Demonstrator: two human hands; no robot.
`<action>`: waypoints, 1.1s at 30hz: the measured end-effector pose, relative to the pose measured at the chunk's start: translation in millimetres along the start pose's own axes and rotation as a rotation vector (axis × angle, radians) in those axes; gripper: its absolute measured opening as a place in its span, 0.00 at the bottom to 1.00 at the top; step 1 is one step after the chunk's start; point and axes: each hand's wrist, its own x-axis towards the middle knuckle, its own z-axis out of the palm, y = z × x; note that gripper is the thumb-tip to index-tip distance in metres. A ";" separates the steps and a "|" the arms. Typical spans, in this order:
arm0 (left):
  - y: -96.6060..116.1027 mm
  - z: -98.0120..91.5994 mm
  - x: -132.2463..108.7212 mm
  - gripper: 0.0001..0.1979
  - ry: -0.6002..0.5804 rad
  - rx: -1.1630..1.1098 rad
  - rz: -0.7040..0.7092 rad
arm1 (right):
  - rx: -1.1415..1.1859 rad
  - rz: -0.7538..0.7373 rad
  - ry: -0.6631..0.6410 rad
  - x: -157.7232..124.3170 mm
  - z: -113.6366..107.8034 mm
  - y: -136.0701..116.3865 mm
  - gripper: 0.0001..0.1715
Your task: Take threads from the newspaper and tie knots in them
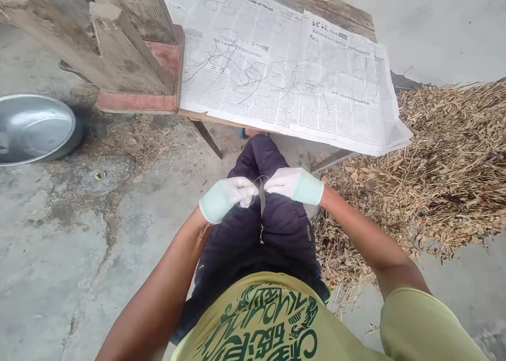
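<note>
Over my lap, my left hand [238, 192] and my right hand [283, 183] face each other in white gloves with pale green cuffs. Both are closed in a pinch on one thin, light-coloured wire [261, 177]. It arcs across the small gap between my fingertips, and part of it curves below my left fingers. Whether it is metal wire or stiff thread is hard to tell. Beyond my knees, several similar thin wires [253, 76], many of them looped, lie loosely on newspaper sheets [336, 110].
The newspaper covers a wooden table [348, 14]. A wooden stool or chair frame [136, 101] rests against its left end. A metal basin [37, 126] stands at far left on the concrete floor [130, 276]. Dry plant stalks [446, 155] are heaped at right.
</note>
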 end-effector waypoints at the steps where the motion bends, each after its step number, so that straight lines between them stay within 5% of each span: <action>1: -2.0 -0.5 0.1 0.20 0.001 -0.010 -0.001 | 0.009 0.000 0.015 0.3 -0.1 -0.2 0.17; 8: -2.1 1.8 3.5 0.20 0.035 -0.050 0.021 | 0.057 -0.019 0.072 2.2 2.9 -3.4 0.18; 15: 0.1 16.4 10.9 0.14 0.171 -0.036 0.022 | 0.002 0.092 -0.060 9.0 9.0 -6.8 0.15; 22: -4.4 20.2 8.9 0.19 0.216 -0.024 0.020 | 0.059 0.178 0.018 7.7 9.9 -8.8 0.13; 28: -2.1 18.8 -3.0 0.33 0.264 -0.329 0.002 | 0.077 0.191 0.046 -0.4 8.0 -7.6 0.14; 33: -6.2 20.4 -6.4 0.33 0.183 -0.476 -0.098 | 0.088 0.200 0.130 -4.7 17.2 -4.5 0.14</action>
